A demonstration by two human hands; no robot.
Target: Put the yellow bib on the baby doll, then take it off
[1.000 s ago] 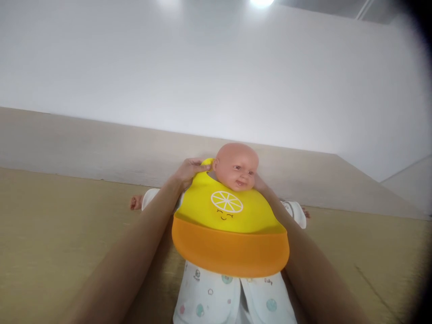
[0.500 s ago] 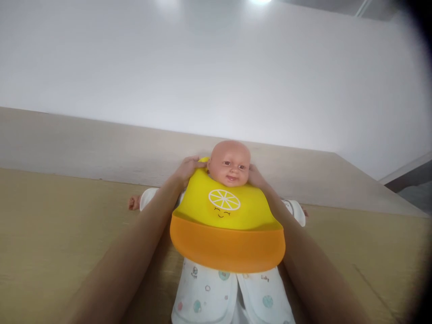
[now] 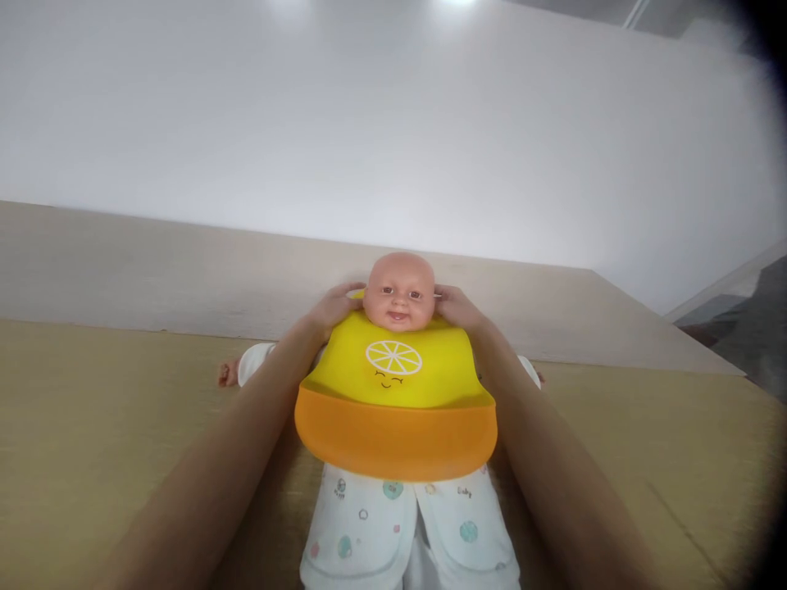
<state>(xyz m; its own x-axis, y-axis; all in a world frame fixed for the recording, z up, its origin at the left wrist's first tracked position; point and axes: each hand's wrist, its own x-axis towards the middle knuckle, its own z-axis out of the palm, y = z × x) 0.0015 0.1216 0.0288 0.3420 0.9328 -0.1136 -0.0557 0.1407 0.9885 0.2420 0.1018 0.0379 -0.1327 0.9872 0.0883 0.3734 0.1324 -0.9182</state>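
Observation:
A baby doll [image 3: 398, 288] in white patterned clothes lies on its back on a tan surface [image 3: 92, 426]. A yellow silicone bib [image 3: 393, 369] with an orange catch pocket and a lemon face covers its chest. My left hand [image 3: 332, 307] grips the bib's neck strap beside the doll's head on the left. On the other side of the head, my right hand [image 3: 455, 307] holds the opposite strap end. Both forearms run along the doll's sides. The fingertips behind the neck are hidden.
A pale wooden board [image 3: 153, 270] rises behind the doll, with a white wall [image 3: 369, 123] above it. The doll's small hand [image 3: 226, 374] sticks out to the left. A dark floor area [image 3: 750, 328] shows at the far right.
The doll's head has turned from facing right to facing straight at me. My right hand has come into view beside the head. The view has shifted slightly right.

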